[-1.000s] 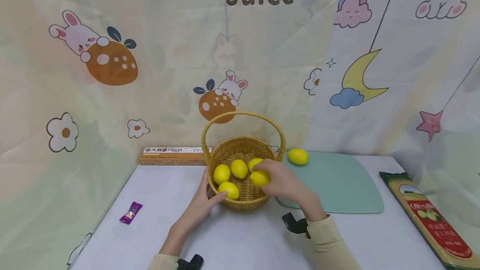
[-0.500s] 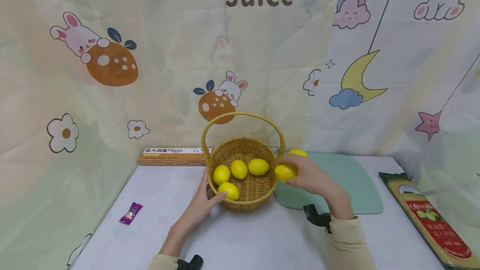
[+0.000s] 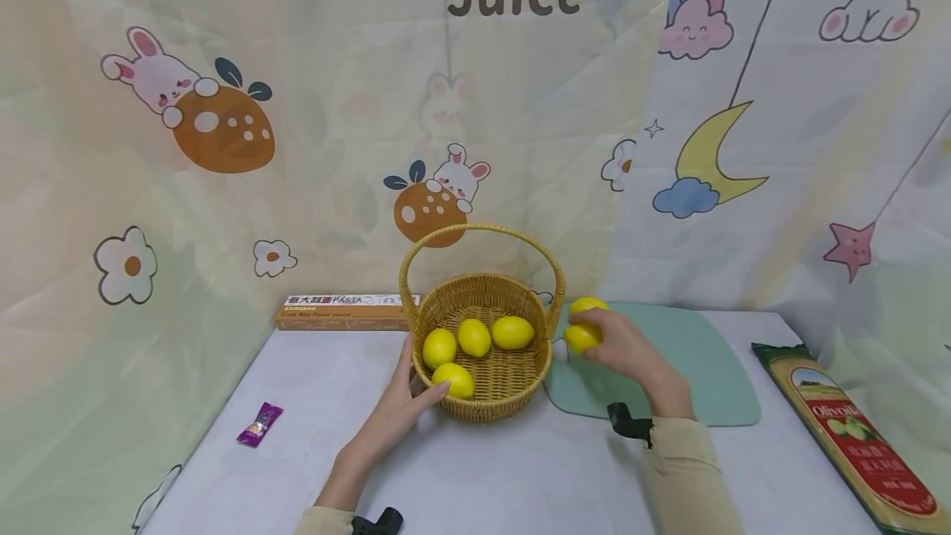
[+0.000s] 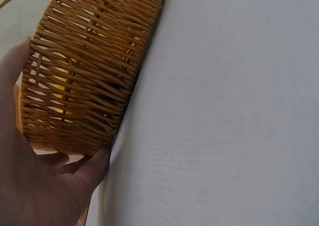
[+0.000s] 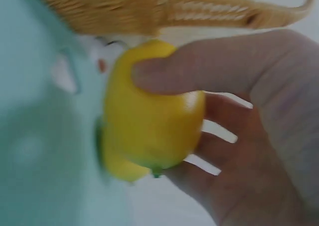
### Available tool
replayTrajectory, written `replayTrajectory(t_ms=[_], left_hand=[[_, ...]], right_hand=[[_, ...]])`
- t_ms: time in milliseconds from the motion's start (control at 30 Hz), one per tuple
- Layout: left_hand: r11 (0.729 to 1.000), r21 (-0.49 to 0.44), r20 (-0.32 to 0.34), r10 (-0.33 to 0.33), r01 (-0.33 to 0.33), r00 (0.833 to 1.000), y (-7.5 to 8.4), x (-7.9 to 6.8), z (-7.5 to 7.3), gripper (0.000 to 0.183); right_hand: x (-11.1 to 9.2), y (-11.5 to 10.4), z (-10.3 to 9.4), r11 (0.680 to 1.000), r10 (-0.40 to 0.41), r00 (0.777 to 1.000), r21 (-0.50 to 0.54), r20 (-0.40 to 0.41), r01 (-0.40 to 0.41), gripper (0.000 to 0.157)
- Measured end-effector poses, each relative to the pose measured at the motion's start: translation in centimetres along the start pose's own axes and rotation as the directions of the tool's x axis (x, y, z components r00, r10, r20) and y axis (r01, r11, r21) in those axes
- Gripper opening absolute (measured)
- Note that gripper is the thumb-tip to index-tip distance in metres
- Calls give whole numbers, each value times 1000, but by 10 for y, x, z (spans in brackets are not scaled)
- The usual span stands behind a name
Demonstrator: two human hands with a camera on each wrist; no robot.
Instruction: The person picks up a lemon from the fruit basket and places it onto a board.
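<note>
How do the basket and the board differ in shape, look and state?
The basket is deep, with a tall handle; the board is flat.
The basket is woven and tan; the board is plain pale green.
The left hand grips the basket; no hand grips the board.
Both have curved outlines.

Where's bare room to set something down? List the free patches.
Free: white table in front of the basket; table between the purple packet and left hand; the green board, right of the right hand; the basket's inside, front right. Crowded: the board's back left corner, where that hand holds a lemon close to another lemon.
</note>
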State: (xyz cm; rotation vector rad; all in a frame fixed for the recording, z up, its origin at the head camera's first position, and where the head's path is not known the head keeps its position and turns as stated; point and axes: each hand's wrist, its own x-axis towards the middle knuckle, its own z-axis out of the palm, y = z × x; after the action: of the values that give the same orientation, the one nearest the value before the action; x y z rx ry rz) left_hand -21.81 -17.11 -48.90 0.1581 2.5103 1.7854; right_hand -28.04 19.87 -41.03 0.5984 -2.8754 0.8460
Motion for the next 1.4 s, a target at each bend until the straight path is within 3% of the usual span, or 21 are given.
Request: replayTrajectory(t_ms=[333,733,1000,1400], left_hand=[[1000,5,0,11,-11,1000,-1,1,0,108],[1000,16,-3,6,-6,1000,0,0,-1,107],[1000,24,-3,-7,7,1000,2,-1,-1,108],[999,44,-6,2,-2,1000,2,0,0,107]], right_hand=[[8,31,28,998,58,997,9,-55,-57,47],[7,30,25,994,104,994,27,-19,-103,57],[3,13,9,995,95,995,-14,-33,-96,52],[-16,-40,-26,998,67,998,-10,13,-67,54]])
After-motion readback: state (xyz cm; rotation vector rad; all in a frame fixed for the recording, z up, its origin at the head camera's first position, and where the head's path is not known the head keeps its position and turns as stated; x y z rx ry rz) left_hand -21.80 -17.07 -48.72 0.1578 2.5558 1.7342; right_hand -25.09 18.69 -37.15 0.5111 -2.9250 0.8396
